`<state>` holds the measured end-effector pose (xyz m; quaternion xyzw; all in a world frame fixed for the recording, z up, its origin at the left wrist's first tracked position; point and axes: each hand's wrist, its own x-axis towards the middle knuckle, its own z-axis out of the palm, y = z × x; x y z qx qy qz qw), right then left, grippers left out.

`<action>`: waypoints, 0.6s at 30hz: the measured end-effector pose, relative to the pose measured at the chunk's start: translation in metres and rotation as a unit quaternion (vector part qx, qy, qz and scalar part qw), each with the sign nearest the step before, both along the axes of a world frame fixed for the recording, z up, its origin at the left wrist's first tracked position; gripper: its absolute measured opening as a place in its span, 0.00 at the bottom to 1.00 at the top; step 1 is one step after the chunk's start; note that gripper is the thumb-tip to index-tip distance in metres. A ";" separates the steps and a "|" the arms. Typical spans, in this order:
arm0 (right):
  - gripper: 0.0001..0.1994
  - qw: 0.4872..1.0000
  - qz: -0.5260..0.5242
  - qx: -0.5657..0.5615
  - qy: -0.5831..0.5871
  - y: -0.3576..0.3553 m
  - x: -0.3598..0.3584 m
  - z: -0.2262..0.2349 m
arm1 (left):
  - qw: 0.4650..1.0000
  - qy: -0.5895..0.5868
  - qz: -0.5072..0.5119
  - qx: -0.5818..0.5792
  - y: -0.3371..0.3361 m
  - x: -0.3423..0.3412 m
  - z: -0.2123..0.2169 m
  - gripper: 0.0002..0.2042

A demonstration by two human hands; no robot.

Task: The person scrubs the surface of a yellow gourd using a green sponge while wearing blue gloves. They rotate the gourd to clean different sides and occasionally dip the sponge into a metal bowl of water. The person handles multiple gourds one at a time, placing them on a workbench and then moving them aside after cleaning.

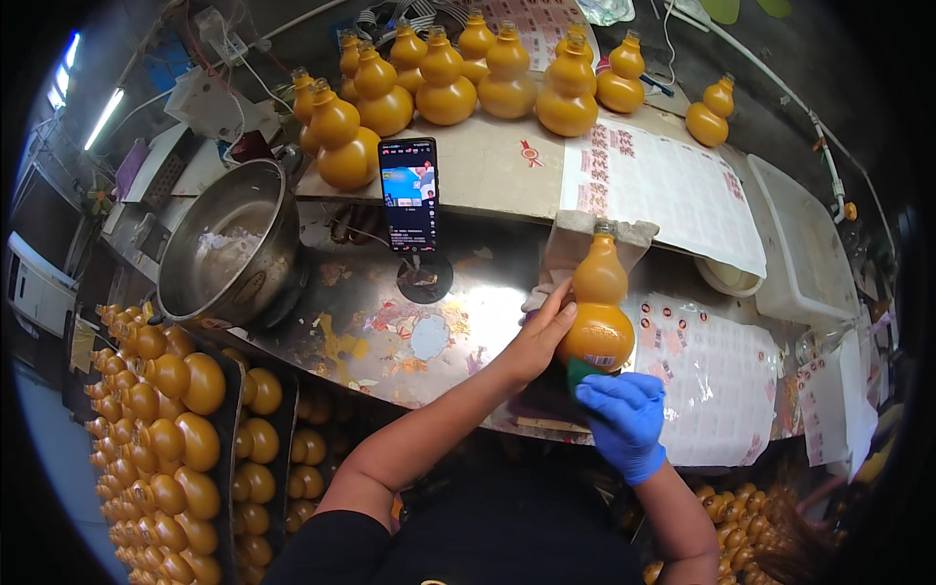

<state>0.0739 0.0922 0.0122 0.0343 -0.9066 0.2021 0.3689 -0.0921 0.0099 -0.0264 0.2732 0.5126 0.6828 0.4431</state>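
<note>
A yellow-orange gourd-shaped bottle [598, 330] lies tilted on the work table, its neck pointing away from me, on or against a beige cloth [558, 255]. My bare left hand [548, 336] grips the bottle's left side around the waist and lower bulb. A blue glove covers my right hand [626, 419], which is closed on a green pad or cloth [579, 372]. That green piece presses at the near end of the bottle, just by a small barcode label. My right fingers partly hide it.
More gourd bottles [446, 88] stand on the raised shelf. A phone [409, 195] on a stand plays video left of centre. Sticker sheets [702, 375] lie at right, near a white plastic bin [795, 244]. A metal pot [229, 249] and stacked bottles [161, 439] are at left.
</note>
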 end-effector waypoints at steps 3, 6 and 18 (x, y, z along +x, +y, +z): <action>0.16 0.996 -0.020 0.082 0.032 0.016 0.000 -0.006 | 1.000 -0.006 0.008 -0.027 0.002 0.004 0.009 0.28; 0.15 0.992 0.003 0.125 -0.032 0.019 0.019 -0.018 | 0.999 -0.010 0.007 -0.039 0.003 0.005 0.011 0.27; 0.14 0.775 -0.092 -0.623 -0.053 0.123 -0.010 0.033 | 0.923 0.371 0.009 -0.103 -0.018 0.013 -0.015 0.59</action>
